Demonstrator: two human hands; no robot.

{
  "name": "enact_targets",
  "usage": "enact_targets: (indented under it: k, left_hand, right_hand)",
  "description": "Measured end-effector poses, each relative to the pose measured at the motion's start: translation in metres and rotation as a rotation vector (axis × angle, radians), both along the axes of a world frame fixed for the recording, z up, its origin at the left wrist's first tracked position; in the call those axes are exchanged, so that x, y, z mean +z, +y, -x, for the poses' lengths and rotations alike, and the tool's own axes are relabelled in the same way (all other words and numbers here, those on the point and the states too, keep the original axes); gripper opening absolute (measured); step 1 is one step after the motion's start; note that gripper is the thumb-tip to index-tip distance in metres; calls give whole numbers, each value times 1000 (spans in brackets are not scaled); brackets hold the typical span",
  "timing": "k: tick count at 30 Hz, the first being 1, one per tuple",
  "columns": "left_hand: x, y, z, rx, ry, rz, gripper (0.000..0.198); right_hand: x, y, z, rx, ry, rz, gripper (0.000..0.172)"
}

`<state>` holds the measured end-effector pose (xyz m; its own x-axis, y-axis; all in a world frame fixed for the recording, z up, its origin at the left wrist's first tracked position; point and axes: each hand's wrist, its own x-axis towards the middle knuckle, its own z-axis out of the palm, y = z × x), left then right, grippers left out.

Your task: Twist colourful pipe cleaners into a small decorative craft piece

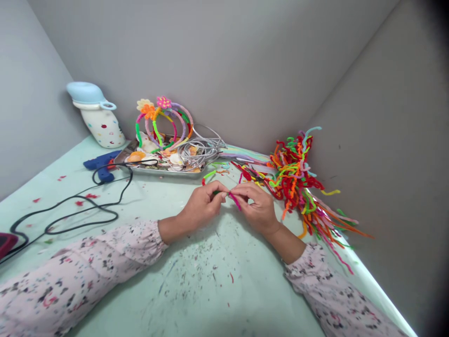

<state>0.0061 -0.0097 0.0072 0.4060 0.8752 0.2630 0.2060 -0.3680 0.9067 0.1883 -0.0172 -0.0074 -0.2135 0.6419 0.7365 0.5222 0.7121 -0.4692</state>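
My left hand (200,207) and my right hand (258,208) meet above the middle of the table, fingertips pinched close together. A magenta pipe cleaner (236,202) sticks out below my right fingertips, its other end hidden at the pinch. Between my left thumb and forefinger a bit of dark green shows. Just behind the hands, a curved band wrapped in red, green and yellow fuzz (209,176) rises past my left knuckles; it seems joined to what I hold, but the fingers cover the join.
A metal tray (164,172) holds fuzzy flower headbands (154,122) and coiled grey wire (206,149). Left of it are a blue glue gun (103,164), its black cable (117,201) and a white bottle (101,124). Many-coloured pipe cleaners (293,173) are heaped at right by the wall.
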Motion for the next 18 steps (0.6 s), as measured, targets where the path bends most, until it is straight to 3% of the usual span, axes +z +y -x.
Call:
enact_targets:
  k: [10, 18]
  left_hand:
    - [-1, -1, -2, 30, -20, -4, 12]
    - [0, 0, 0, 17, 77, -76, 14]
  right_hand:
    - [-3, 5, -1, 12, -36, 16, 12]
    - [1, 2, 0, 16, 33, 90, 9]
